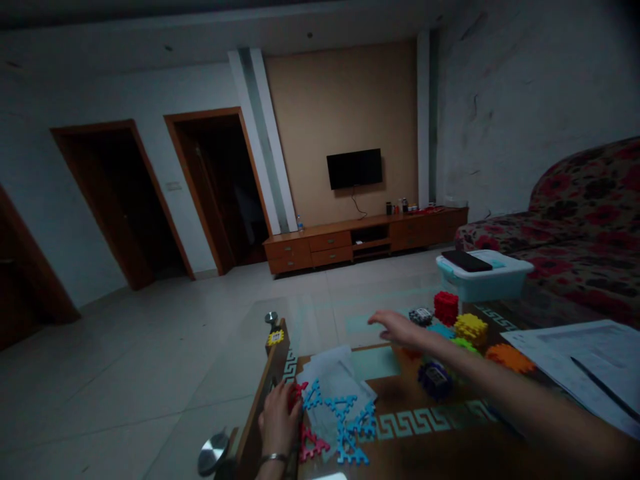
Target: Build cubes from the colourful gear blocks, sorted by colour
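My left hand (281, 417), with a bracelet at the wrist, rests at the left side of the glass-topped table, its fingers curled on a red toothed piece (299, 390). Beside it, blue toothed pieces (343, 407) and a pinkish-red triangular piece (313, 443) lie on and around white paper sheets (333, 367). My right hand (393, 327) hovers over the middle of the table with fingers apart and nothing visible in it. Close to that hand are a black-and-white stack (421, 316), a red stack (446, 307), a yellow stack (471, 329) and a dark blue stack (435, 379).
Orange pieces (510, 358) and papers (590, 360) with a pen (603, 387) lie at the right. Behind them stands a lidded tub (485, 287) carrying a dark flat object (467, 261). A yellow piece (275, 337) sits at the table's far left corner. A floral sofa (580, 220) is at right.
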A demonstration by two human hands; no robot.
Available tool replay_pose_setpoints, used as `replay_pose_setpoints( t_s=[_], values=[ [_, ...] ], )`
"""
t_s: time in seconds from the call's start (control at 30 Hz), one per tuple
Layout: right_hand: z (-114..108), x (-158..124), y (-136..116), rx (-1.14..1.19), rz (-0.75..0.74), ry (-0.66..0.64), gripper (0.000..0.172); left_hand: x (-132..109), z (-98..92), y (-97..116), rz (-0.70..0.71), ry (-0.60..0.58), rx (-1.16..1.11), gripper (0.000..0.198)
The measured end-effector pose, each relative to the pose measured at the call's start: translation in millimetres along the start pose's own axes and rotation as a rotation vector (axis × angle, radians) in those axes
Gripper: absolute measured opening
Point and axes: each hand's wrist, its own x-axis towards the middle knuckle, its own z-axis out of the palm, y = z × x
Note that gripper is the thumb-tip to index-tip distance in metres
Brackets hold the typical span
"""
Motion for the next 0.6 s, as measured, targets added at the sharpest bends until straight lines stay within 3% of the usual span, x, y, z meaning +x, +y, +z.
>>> replay_pose_setpoints(
  t_s=[0.13,0.23,0.37,0.5,0.6],
  values=[
    [21.2,-23.8,-4.3,-0.106,-0.108,-0.438,0.024,-2.8,-2.5,1.1,0.086,-0.08,0.123,0.035],
    [45.7,-46.4,-5.8,-0.337,-0.157,-0.692,0.038,-9.6,-11.8,-0.2,0.107,-0.084,0.133,0.032],
    [61.9,-60.4,-3.3,-0.429,-0.022,-0.636,0.051,-16.5,-12.7,-2.8,0.095,-0.089,0.177,0.035],
    [56.2,-58.8,8.4,-0.456,0.123,-0.569,0.058,-20.1,1.1,1.2,0.144,-0.092,0.265,0.056],
    [50.3,-57.5,20.7,-0.447,0.199,-0.508,0.059,-23.8,9.9,7.6,0.194,-0.149,0.293,0.051]
  ],
)
